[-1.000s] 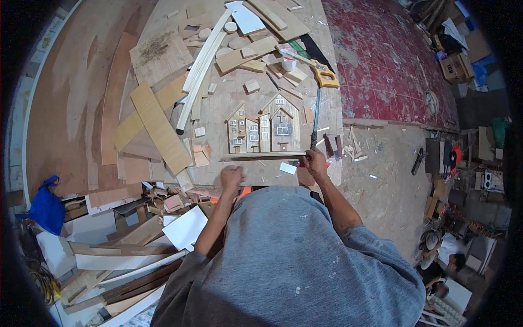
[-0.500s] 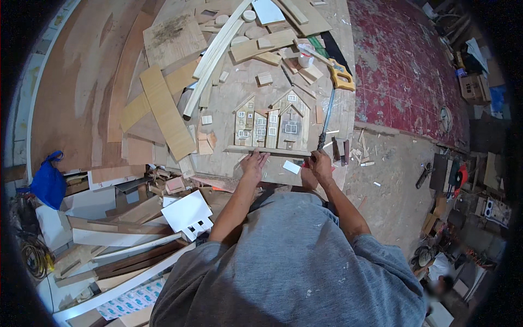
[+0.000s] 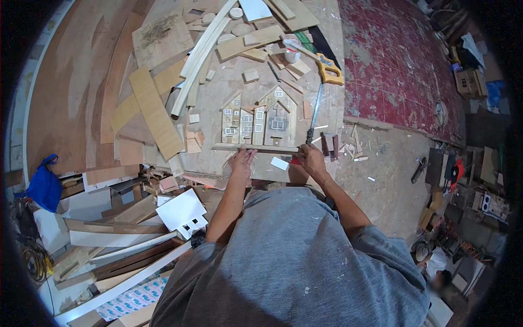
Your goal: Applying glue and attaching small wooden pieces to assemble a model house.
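A wooden house-shaped model (image 3: 259,124) with pointed roofs and small window frames lies flat on the plywood work surface (image 3: 215,117). Along its base runs a thin wooden strip (image 3: 267,147). My left hand (image 3: 241,160) is at the strip's near edge left of its middle, fingertips pressed against it. At the strip's right end, my right hand (image 3: 312,161) is closed, with the fingertips at that end; the grip is partly hidden. Just beyond these fingers is the dark wrapped end of a long narrow saw blade (image 3: 316,111). A small white piece (image 3: 280,163) lies between my hands.
Behind the model lie a yellow-handled saw (image 3: 330,71), a white tub (image 3: 292,53), long wooden strips (image 3: 202,60) and loose blocks. Boards (image 3: 156,111) overlap at left. Offcuts and a white panel (image 3: 182,213) are heaped below left. Red tiled floor (image 3: 392,71) extends right.
The whole view has shifted, so things appear a little further left and higher. Both hands stay at the strip; the right hand has barely shifted relative to it.
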